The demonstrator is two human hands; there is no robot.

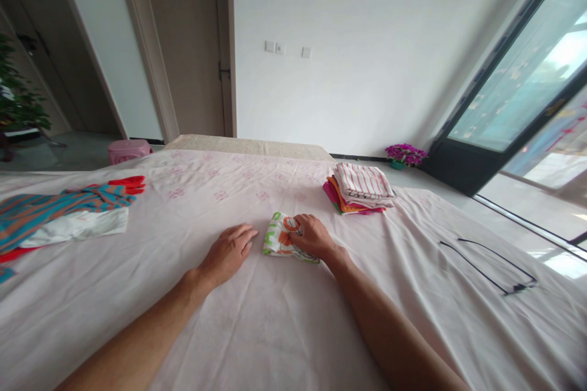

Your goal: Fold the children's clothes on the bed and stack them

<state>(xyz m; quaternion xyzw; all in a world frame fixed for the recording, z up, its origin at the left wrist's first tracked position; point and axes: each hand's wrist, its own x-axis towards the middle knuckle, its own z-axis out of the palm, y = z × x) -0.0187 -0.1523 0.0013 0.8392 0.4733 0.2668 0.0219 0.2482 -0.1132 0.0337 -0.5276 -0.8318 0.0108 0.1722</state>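
A small folded cloth (277, 242), white with green and orange print, lies on the pale pink sheet (257, 330) in front of me. My right hand (313, 236) is on its right part, fingers curled over the far edge and thumb on top, so that end is partly hidden. My left hand (232, 250) rests palm down on the sheet just left of the cloth, not touching it, fingers stretched out. To the right and farther back stands a stack of folded cloths (362, 186), a red-striped white one on top and orange and magenta ones below.
Loose clothes (68, 214), striped teal and brown with red and white pieces, lie far left. Black-framed glasses (498, 266) rest on the sheet at right. Beyond are a pink stool (129, 150), purple flowers (406, 154) and a dark-framed glass door (495, 110).
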